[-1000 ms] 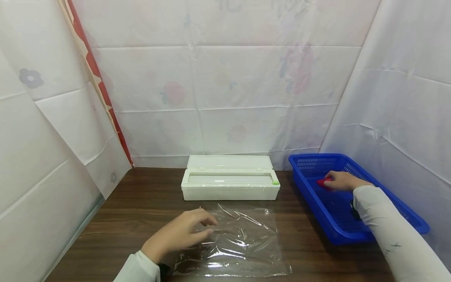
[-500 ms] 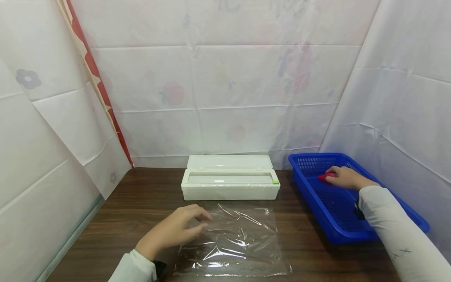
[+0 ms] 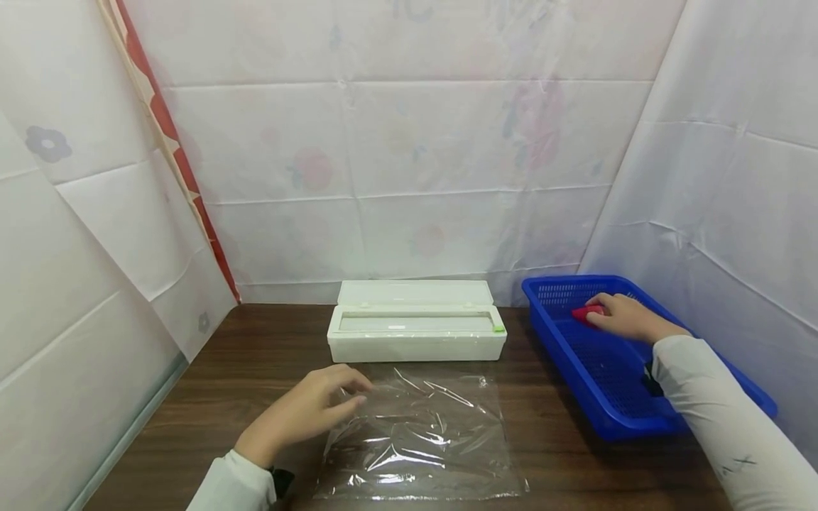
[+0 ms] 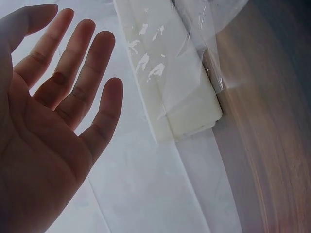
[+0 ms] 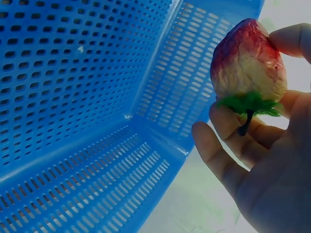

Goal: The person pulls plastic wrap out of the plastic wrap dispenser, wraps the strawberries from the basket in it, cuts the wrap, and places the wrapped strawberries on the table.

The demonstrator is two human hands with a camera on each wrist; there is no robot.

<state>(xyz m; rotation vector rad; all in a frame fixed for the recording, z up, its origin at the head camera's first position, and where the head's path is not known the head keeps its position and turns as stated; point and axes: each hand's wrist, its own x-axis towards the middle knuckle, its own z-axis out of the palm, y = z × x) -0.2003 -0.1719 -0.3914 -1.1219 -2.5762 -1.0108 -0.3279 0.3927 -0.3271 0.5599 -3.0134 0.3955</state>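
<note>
left grip (image 3: 302,411) shifted leftward, strawberry (image 3: 582,314) part-hidden in right grip (image 3: 628,317)

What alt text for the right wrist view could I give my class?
A right hand holds a red and cream strawberry-like fruit with green leaves and a dark stem. Behind it is a slotted blue basket.

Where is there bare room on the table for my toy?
There's bare table left of the box, beyond the left hand, and a strip between the film and basket. It's crowded in front of the box: film lies there, by the left hand.
</note>
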